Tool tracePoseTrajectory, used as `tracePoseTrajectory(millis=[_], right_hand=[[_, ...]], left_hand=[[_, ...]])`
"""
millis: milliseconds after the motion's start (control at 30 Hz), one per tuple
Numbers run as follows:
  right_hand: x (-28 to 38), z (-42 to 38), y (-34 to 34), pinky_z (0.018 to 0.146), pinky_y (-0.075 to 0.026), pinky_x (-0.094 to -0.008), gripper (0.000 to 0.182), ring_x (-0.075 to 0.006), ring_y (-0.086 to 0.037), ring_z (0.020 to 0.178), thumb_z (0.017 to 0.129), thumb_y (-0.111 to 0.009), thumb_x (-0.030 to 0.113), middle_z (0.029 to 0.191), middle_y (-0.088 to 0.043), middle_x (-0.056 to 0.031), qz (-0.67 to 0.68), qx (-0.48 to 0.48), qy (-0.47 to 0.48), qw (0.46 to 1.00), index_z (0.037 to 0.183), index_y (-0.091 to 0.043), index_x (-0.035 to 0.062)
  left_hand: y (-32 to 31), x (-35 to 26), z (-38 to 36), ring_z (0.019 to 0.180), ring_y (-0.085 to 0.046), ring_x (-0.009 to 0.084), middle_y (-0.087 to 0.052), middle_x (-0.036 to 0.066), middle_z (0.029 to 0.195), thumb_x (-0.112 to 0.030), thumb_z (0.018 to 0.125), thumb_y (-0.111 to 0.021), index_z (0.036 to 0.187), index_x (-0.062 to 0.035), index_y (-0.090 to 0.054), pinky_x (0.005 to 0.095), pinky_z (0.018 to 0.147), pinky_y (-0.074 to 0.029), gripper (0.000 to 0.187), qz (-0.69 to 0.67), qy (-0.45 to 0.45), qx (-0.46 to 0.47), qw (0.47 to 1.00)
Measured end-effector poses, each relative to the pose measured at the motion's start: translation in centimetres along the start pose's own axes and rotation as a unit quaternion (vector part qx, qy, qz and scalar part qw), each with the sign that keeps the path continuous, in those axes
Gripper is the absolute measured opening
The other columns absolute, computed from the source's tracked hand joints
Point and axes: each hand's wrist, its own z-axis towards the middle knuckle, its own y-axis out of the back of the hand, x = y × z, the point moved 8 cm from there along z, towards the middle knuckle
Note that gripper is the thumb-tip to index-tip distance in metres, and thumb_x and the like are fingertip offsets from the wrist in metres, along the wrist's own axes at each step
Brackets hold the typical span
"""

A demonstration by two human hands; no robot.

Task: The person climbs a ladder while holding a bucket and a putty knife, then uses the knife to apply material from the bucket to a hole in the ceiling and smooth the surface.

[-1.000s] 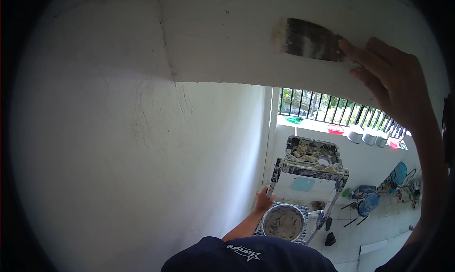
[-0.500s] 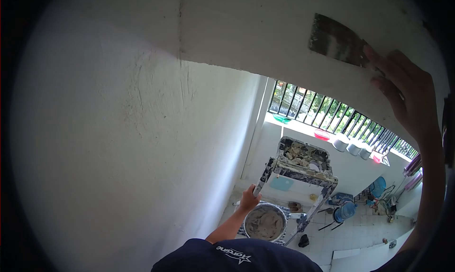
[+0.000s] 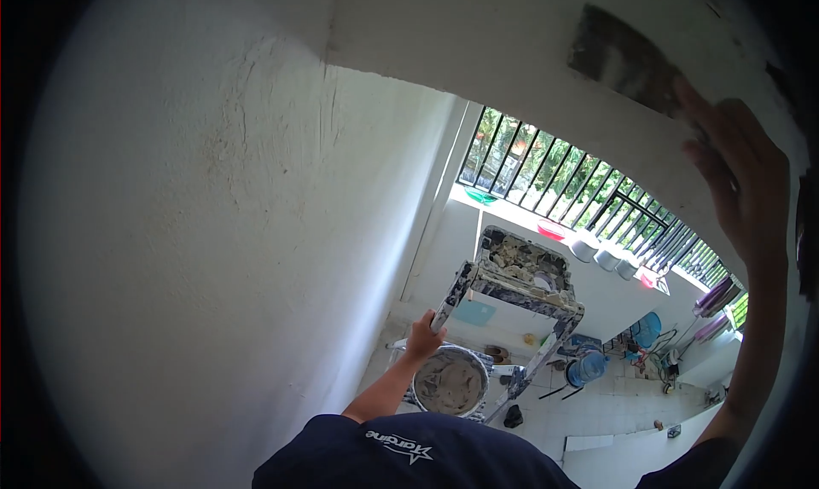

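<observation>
My right hand (image 3: 751, 178) is raised at the upper right, its fingers closed on a putty knife (image 3: 623, 63). The wide, stained blade lies against the pale underside of the beam (image 3: 461, 37), slightly blurred; its handle is hidden in the hand. Lower down, my left hand (image 3: 424, 335) is wrapped round the side rail of a paint-spattered stepladder (image 3: 452, 297). The ladder's top tray (image 3: 525, 263) is caked with plaster lumps. Beneath the left hand stands a round bucket (image 3: 450, 381) with grey-brown plaster in it.
A white wall (image 3: 205, 276) with rough cracks fills the left side. Beyond the ladder, a barred railing (image 3: 563, 178) tops a ledge with grey pots (image 3: 607, 254) and coloured basins. On the tiled floor far below are a blue water bottle (image 3: 589, 368), shoes (image 3: 496, 353) and tangled hoses.
The putty knife and right hand have shifted slightly right in view. The ladder, bucket and railing appear further left and higher as the camera turns. Both hands keep their grip.
</observation>
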Motion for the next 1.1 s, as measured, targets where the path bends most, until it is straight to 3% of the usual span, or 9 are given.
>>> tracePoseTrajectory(millis=[433,533,600,700,767,867,900,1000,1100], right_hand=[[1.0,-6.4,1.6,0.055,-0.045,-0.0357,0.055,-0.0192,-0.055,0.063,0.085,-0.075,0.01,0.079,-0.056,-0.0078,0.015,0.094,-0.112,0.989,0.138,-0.063,0.011],[4.0,-12.7,2.2,0.057,-0.046,-0.0366,0.058,-0.0225,-0.058,0.064,0.077,-0.082,0.038,0.077,-0.061,-0.0087,0.155,0.065,-0.136,0.976,0.122,-0.071,0.0031],[7.6,-18.8,-0.2,0.065,-0.053,-0.0341,0.061,-0.0231,-0.068,0.071,0.068,-0.089,0.04,0.082,-0.07,-0.0116,0.336,0.081,-0.205,0.916,0.113,-0.075,0.0023],[16.0,-27.0,-7.4,0.062,-0.048,-0.0251,0.093,-0.0103,-0.061,0.063,0.065,-0.097,0.022,0.083,-0.073,-0.0091,0.601,0.198,-0.344,0.694,0.145,-0.053,0.0028],[22.4,-32.4,-13.3,0.064,-0.049,-0.0279,0.096,-0.0095,-0.05,0.061,0.067,-0.096,0.022,0.078,-0.068,-0.0057,0.599,0.39,-0.432,0.549,0.151,-0.049,0.0109],[31.2,-43.7,-20.6,0.077,-0.053,-0.0376,0.096,-0.0254,-0.067,0.084,0.065,-0.095,0.035,0.096,-0.069,-0.0174,0.541,0.455,-0.517,0.482,0.147,-0.052,0.0101],[33.5,-45.7,-21.9,0.076,-0.051,-0.0335,0.087,-0.0201,-0.061,0.079,0.064,-0.091,0.016,0.09,-0.065,-0.0111,0.545,0.45,-0.543,0.453,0.144,-0.055,0.0113],[39.1,-51.1,-25.7,0.078,-0.052,-0.0343,0.082,-0.0234,-0.063,0.081,0.064,-0.081,0.011,0.09,-0.065,-0.0137,0.547,0.459,-0.492,0.499,0.142,-0.056,0.0089],[41.8,-52.4,-27.7,0.074,-0.054,-0.0357,0.073,-0.0256,-0.066,0.077,0.066,-0.075,0.013,0.089,-0.067,-0.0145,0.522,0.478,-0.528,0.469,0.137,-0.059,0.0074]], left_hand=[[-0.1,0.0,0.1,0.089,-0.065,0.05,-0.068,0.027,0.088,-0.015,0.079,-0.07,0.107,-0.0034,-0.059,0.0505,0.074,-0.053,0.032,-0.008,-0.016,-0.001,1.0],[-0.3,0.5,0.2,0.091,-0.065,0.0505,-0.068,0.027,0.089,-0.015,0.079,-0.07,0.108,-0.0035,-0.058,0.0504,0.075,-0.053,0.033,-0.013,-0.025,0.001,1.0],[-0.3,0.5,0.3,0.091,-0.064,0.051,-0.067,0.027,0.088,-0.015,0.079,-0.07,0.107,-0.0035,-0.057,0.0511,0.074,-0.053,0.033,-0.019,-0.044,-0.012,0.999],[-0.7,1.2,0.4,0.088,-0.062,0.0527,-0.065,0.029,0.084,-0.014,0.08,-0.068,0.105,-0.0039,-0.056,0.052,0.068,-0.051,0.029,-0.008,-0.033,-0.003,0.999],[-0.4,0.3,0.5,0.088,-0.061,0.0533,-0.065,0.028,0.083,-0.012,0.081,-0.067,0.104,-0.0013,-0.055,0.0512,0.068,-0.051,0.028,-0.014,-0.044,-0.005,0.999],[-0.4,0.1,0.4,0.087,-0.061,0.0533,-0.064,0.028,0.081,-0.011,0.082,-0.065,0.102,-0.0009,-0.055,0.0493,0.067,-0.051,0.025,0.0,-0.019,0.008,1.0],[-0.3,-0.1,0.4,0.085,-0.062,0.0526,-0.064,0.028,0.081,-0.013,0.081,-0.065,0.1,-0.0013,-0.055,0.0491,0.067,-0.051,0.024,-0.015,0.003,0.018,1.0],[-0.3,0.1,0.5,0.082,-0.064,0.0514,-0.065,0.028,0.08,-0.014,0.081,-0.065,0.101,-0.0014,-0.056,0.0491,0.068,-0.051,0.025,0.008,-0.039,-0.021,0.999],[-0.2,-0.2,0.4,0.082,-0.065,0.0506,-0.065,0.027,0.08,-0.015,0.08,-0.065,0.103,-0.0012,-0.056,0.0496,0.069,-0.052,0.028,-0.006,0.003,0.005,1.0]])
